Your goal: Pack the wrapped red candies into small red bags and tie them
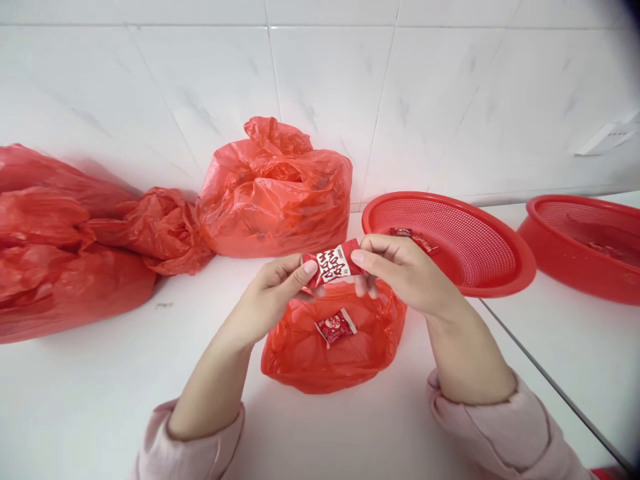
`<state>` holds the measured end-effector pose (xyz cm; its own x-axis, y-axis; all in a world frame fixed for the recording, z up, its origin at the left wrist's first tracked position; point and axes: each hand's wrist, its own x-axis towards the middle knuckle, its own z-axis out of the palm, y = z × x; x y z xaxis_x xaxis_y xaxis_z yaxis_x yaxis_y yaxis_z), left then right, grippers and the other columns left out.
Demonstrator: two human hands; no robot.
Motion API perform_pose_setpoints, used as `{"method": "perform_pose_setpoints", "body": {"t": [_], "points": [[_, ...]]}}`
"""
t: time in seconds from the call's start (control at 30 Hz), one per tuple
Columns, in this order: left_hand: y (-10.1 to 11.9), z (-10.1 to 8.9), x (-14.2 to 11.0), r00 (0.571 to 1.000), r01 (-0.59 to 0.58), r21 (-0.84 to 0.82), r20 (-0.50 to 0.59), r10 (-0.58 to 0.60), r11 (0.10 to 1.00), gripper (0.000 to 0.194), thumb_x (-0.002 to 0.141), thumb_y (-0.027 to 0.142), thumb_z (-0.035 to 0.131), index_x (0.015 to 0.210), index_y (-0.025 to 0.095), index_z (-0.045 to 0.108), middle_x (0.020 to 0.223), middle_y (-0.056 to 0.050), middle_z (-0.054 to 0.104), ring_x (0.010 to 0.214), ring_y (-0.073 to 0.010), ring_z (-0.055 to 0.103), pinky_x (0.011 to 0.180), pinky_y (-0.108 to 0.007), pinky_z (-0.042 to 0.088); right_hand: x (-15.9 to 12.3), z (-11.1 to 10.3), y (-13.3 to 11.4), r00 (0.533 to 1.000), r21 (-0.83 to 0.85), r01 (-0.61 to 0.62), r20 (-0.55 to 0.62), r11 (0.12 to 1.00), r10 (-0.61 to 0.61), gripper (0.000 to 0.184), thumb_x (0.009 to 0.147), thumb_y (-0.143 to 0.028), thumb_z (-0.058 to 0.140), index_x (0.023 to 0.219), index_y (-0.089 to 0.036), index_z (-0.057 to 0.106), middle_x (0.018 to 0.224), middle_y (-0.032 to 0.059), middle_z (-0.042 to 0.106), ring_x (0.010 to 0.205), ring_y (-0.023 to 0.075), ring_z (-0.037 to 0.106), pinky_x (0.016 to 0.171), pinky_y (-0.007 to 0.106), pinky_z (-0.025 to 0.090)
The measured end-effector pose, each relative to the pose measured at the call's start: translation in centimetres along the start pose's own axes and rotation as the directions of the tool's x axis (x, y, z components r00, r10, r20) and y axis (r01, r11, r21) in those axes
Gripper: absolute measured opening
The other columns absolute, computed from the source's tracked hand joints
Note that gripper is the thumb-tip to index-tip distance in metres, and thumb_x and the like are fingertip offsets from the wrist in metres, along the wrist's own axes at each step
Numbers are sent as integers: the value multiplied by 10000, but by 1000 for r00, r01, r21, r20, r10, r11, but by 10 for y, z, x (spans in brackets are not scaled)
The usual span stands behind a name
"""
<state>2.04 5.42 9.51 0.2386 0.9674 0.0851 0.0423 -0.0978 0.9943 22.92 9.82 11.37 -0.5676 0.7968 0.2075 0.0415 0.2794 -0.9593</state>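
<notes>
Between my two hands is a small red-and-white candy packet [334, 264] with bold dark characters on its front. My left hand [274, 285] pinches its left end, thumb on top. At the right end, my right hand [400, 272] grips it the same way. Just below the hands an open red plastic bag [325, 373] lies on the white table, its mouth spread wide. Inside that bag rests another small red wrapped packet [337, 327] with pale crimped ends. The fingers under the held packet are partly hidden.
A tilted red mesh basket [480, 253] at the right holds a few small packets [424, 245]. Beyond it stands a second red basket [575, 260]. Bulging red plastic bags [277, 200] sit along the tiled wall [330, 80], with a larger one [65, 240] at far left.
</notes>
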Motion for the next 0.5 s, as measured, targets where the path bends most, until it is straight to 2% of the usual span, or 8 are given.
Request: {"method": "perform_pose_setpoints", "body": {"t": [0.07,0.17,0.3,0.5], "points": [[0,0,-1,999,-28,-1,18,28,1000,282,925,426,566,843,169,647,844,-13,642,734,-111,573,708,-230,494,-1,0,-1,999,15,-5,38,1000,5,349,961,-386,529,696,-160,514,605,-23,584,526,66,542,514,182,444],[0,2,-2,996,-44,-34,81,47,998,298,936,398,555,772,157,613,742,-1,573,719,-118,549,706,-243,473,-2,1,0,999,8,5,35,1000,-6,390,964,-421,516,673,-164,487,579,-43,507,514,56,491,502,178,405],[1,3,-3,988,-40,-130,143,58,991,326,958,377,517,726,157,581,656,4,551,650,-112,508,656,-242,427,-3,1,0,998,-63,-9,63,998,13,433,986,-433,469,644,-167,472,522,-38,498,491,64,467,496,196,367],[3,3,-3,987,-51,-156,145,74,986,330,961,352,513,705,152,571,637,7,556,617,-104,491,625,-234,399,-2,1,0,997,-79,-11,70,997,17,438,993,-442,452,653,-166,476,522,-35,505,487,67,461,494,202,358]]}}
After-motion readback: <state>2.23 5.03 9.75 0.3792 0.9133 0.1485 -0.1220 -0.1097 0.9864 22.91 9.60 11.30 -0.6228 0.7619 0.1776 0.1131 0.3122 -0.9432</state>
